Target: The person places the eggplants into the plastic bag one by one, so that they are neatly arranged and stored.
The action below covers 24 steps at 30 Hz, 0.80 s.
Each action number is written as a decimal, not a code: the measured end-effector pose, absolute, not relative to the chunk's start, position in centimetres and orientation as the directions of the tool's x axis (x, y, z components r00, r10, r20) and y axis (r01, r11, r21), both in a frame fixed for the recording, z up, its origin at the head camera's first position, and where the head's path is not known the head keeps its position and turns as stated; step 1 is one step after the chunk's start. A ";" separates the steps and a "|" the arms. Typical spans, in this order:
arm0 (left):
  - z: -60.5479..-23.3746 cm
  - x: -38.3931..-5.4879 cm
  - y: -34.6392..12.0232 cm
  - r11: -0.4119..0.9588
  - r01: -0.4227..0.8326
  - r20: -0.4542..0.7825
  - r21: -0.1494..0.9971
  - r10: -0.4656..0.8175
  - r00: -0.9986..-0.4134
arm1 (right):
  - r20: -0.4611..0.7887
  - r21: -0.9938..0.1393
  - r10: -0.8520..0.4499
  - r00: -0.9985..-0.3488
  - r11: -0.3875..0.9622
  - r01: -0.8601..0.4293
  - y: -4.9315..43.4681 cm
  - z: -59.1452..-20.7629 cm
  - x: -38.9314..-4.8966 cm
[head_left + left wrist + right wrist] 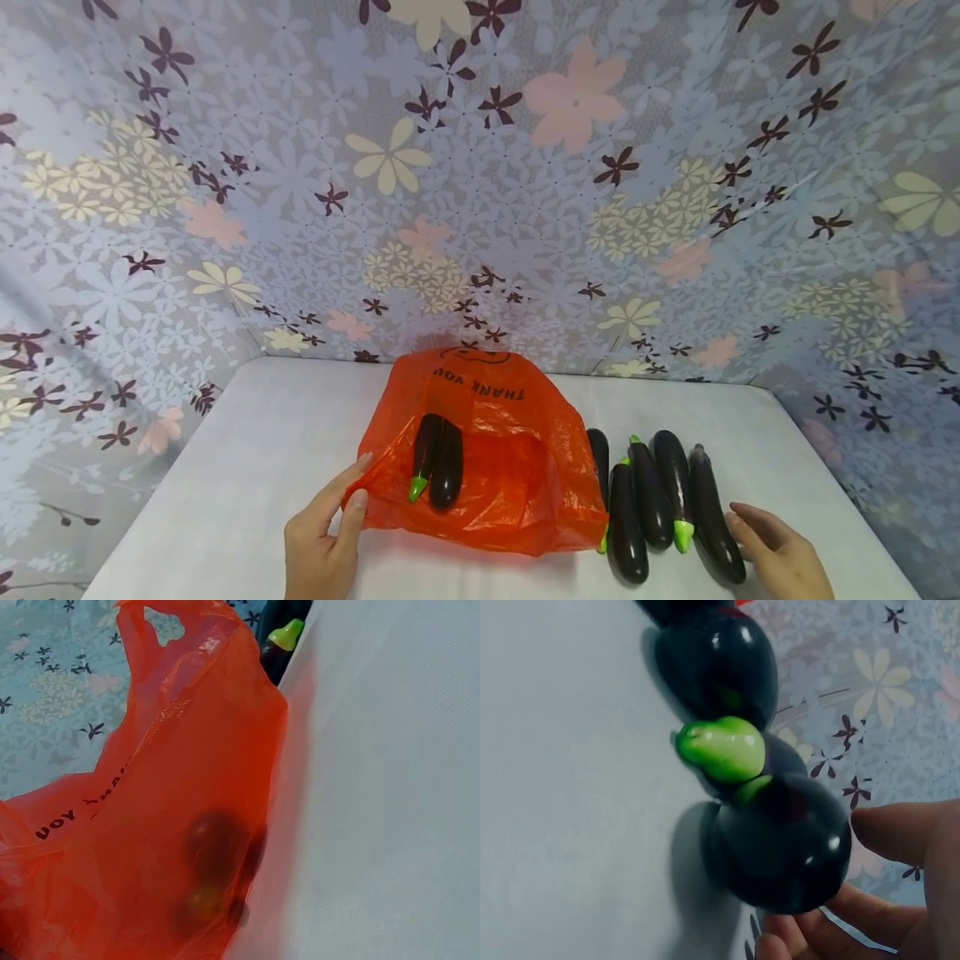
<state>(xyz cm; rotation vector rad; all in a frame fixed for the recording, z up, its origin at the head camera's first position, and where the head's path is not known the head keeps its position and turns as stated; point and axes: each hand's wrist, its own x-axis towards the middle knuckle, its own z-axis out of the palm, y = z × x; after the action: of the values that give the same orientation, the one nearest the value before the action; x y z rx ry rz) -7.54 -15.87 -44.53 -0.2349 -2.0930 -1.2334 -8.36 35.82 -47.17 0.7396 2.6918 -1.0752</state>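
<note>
My left hand (324, 533) pinches the left edge of the mouth of a red plastic bag (510, 425), which lies with its mouth towards me. Inside it two dark eggplants (447, 467) lie side by side, one showing a green cap; through the film in the left wrist view they look like dim shapes. Right of the bag, several more eggplants (649, 496) form a row. At its right end, my right hand (783, 550) is beside the outermost eggplant (784, 847), thumb and fingers spread around its near end, with the fingertips right at its skin.
A white table (277, 425) bears everything. Floral-patterned cloth (480, 208) rises behind the table and along both sides. The bag's right edge overlaps the leftmost eggplant of the row (598, 450). A looped bag handle (166, 628) stands up in the left wrist view.
</note>
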 end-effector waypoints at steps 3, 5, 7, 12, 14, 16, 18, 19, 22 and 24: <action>-44.6 -7.5 -15.9 0.531 0.474 0.640 0.703 -0.181 -0.747 | -0.327 -0.592 0.358 -0.874 0.643 0.485 36.1 -47.5 -8.4; -44.6 -7.5 -15.9 0.529 0.475 0.640 0.703 -0.180 -0.747 | -0.338 -0.578 0.353 -0.873 0.654 0.488 36.2 -47.6 -8.5; -44.5 -7.5 -15.8 0.528 0.476 0.640 0.703 -0.178 -0.747 | -0.349 -0.563 0.342 -0.873 0.668 0.487 36.3 -47.7 -8.6; -44.5 -7.5 -15.8 0.536 0.465 0.633 0.705 -0.178 -0.754 | -0.354 -0.513 0.311 -0.882 0.724 0.461 36.3 -47.4 -9.0; -44.5 -7.5 -15.8 0.541 0.461 0.631 0.704 -0.178 -0.755 | -0.346 -0.503 0.307 -0.887 0.737 0.451 36.2 -47.3 -9.1; -44.5 -7.5 -15.9 0.544 0.458 0.630 0.703 -0.177 -0.756 | -0.346 -0.499 0.306 -0.887 0.741 0.450 36.1 -47.3 -9.2; -44.5 -7.5 -15.9 0.542 0.463 0.634 0.701 -0.176 -0.753 | -0.349 -0.495 0.307 -0.885 0.741 0.453 36.0 -47.2 -9.2; -44.5 -7.5 -15.9 0.541 0.468 0.637 0.699 -0.174 -0.751 | -0.352 -0.494 0.309 -0.884 0.741 0.455 35.9 -47.2 -9.2; -44.5 -7.6 -15.8 0.538 0.477 0.643 0.695 -0.167 -0.747 | -0.363 -0.481 0.307 -0.880 0.747 0.459 35.9 -47.3 -9.2; -44.5 -7.6 -15.8 0.538 0.484 0.648 0.690 -0.163 -0.744 | -0.369 -0.473 0.305 -0.878 0.752 0.460 35.9 -47.3 -9.2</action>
<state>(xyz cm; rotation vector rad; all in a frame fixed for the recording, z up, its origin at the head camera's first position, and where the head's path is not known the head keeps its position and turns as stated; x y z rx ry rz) -7.58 -15.83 -44.46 -0.2584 -2.0959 -1.2211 -9.23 35.90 -47.26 0.5981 2.6816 -0.8266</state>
